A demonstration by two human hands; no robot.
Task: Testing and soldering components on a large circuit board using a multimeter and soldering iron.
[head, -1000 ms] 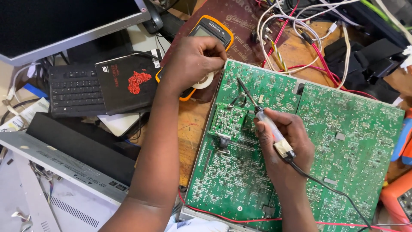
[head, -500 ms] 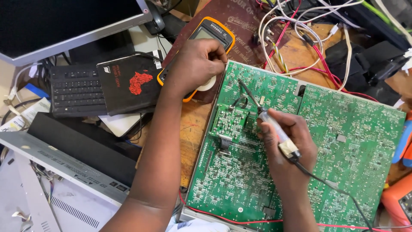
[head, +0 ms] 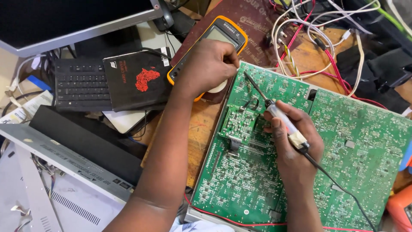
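My right hand (head: 296, 146) grips a soldering iron (head: 274, 109) like a pen, its thin tip pointing up-left over the far edge of a large green circuit board (head: 356, 159). A black cord runs from the iron down across the board. A smaller green board (head: 238, 122) sits on top of the large one, just left of that hand. My left hand (head: 208, 66) rests closed over the lower part of a yellow-cased multimeter (head: 214, 36), covering a white round thing at the board's top-left corner.
A black notebook with a red shape (head: 137, 79) lies on a black keyboard (head: 79, 83) under a monitor (head: 64, 21). A black and grey device casing (head: 73, 150) lies at lower left. Tangled red and white wires (head: 317, 43) spread at top right. An orange object (head: 401, 208) sits at lower right.
The soldering iron and my right hand have shifted slightly toward the board's upper left. My left hand stays on the multimeter.
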